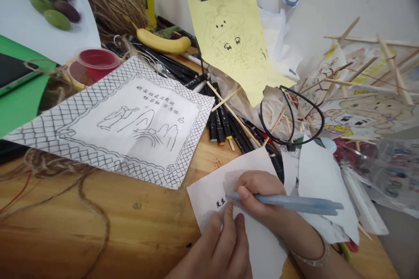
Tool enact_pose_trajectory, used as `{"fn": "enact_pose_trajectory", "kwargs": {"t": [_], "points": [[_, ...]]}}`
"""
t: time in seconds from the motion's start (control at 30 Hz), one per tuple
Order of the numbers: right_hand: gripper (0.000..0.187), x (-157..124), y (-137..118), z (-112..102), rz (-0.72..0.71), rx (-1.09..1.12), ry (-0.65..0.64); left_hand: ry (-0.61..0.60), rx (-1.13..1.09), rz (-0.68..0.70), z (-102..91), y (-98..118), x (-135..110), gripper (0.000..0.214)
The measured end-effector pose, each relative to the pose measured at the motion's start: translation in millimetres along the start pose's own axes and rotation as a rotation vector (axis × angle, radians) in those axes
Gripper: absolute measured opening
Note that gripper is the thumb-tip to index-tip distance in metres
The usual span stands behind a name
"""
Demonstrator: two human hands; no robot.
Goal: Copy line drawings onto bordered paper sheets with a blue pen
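Note:
A light blue pen [294, 203] is pinched in my right hand [262, 194], its tip down on a white sheet of paper [262, 244]. Beside the tip stand a couple of black handwritten characters [221, 202]. My left hand [222, 244] rests on the same sheet just below the writing, fingers stretched out and holding nothing. Left of the sheet lies a white paper [127, 157] bearing a line drawing of a figure, hills and a bridge, with a crosshatched border and handwritten text.
Several black markers [218, 128] lie behind the sheet, with a banana [163, 42], a red cup [98, 63] and a yellow drawing [235, 52] beyond. A black cable loop [322, 120] and wooden sticks [360, 72] crowd the right. Twine [104, 222] trails across the wooden table [147, 231].

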State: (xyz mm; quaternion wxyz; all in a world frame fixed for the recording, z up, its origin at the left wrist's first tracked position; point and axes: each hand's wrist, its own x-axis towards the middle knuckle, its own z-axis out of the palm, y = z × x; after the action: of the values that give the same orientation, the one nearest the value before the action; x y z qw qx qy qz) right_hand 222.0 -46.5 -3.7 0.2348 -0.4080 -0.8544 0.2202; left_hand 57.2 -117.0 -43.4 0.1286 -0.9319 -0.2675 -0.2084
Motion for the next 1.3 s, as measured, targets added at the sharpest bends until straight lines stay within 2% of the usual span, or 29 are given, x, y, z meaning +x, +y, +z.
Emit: {"fn": "enact_pose_trajectory", "kwargs": {"t": [0.63,0.8,1.3], "points": [[0.03,0.1,-3.7,-4.3,0.119,-0.005,-0.052,-0.03,0.008,0.011,-2.1,-0.4,-0.2,0.019],[0.032,0.2,-2.8,-4.4,0.145,0.043,-0.059,-0.007,-0.012,-0.011,-1.6,0.3,0.8,0.018],[0.032,-0.3,-4.8,-4.8,0.122,-0.008,-0.018,-0.017,-0.009,-0.002,-3.0,-0.5,0.9,0.022]]}}
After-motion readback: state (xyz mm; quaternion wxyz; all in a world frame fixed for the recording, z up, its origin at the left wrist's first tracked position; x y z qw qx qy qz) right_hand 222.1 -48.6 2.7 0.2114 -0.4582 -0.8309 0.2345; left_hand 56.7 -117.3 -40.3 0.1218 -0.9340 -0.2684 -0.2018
